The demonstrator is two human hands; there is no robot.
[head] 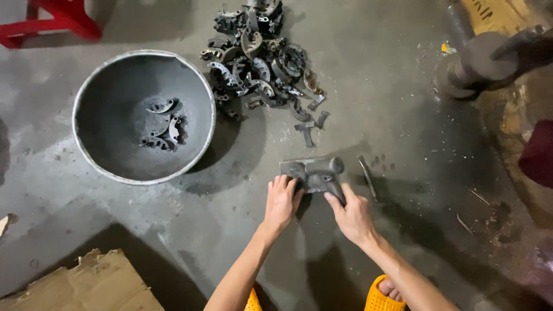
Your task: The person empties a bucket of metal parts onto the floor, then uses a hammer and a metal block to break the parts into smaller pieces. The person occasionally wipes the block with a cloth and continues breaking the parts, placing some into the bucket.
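My left hand (281,201) presses a small dark curved metal piece (295,171) onto a flat grey metal block (311,173) that lies on the concrete floor. My right hand (352,216) grips the handle of a grey hammer (329,173), whose head rests on the block. A pile of several dark curved metal parts (262,63) lies farther away on the floor. To the left stands a large round metal basin (144,57) with a few such parts (164,124) inside.
A thin metal rod (366,177) lies right of the block. A red stool (52,20) is at the top left, torn cardboard (86,285) at the bottom left, heavy rusty machinery (495,63) at the right. My orange sandals (377,296) show at the bottom.
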